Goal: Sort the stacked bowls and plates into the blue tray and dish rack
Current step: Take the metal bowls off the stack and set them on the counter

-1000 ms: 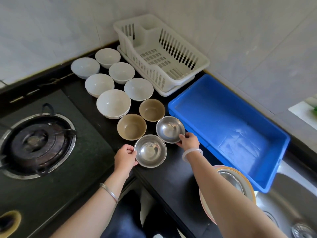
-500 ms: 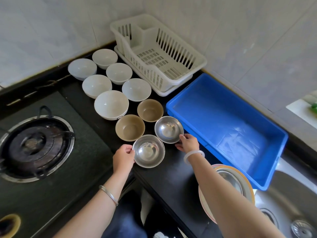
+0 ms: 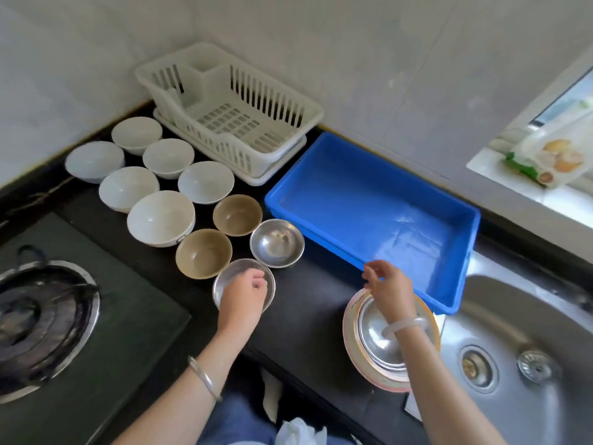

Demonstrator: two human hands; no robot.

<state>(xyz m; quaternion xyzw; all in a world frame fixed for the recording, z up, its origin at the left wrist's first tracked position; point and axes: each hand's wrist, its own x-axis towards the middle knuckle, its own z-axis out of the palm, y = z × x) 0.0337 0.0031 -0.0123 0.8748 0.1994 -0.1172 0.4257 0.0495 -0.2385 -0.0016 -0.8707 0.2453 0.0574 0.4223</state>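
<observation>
While my left hand hangs over the near steel bowl at lower centre, its fingers curl down across the bowl's mouth; I cannot tell whether they grip it or only hover. My right hand sits right of centre above the far edge of the stack of plates, fingers loosely bent and apart with nothing between them; whether the thumb touches the rim I cannot tell. A steel dish lies on top of that stack, which stands on the black countertop just beside the sink at lower right. The blue tray lies right of centre, its near corner just behind the plates; the white dish rack stands at upper centre, just beside the tray. A second steel bowl sits mid-frame beside two tan bowls; six white bowls cluster left of centre, all upright; a gas burner fills the lower left.
</observation>
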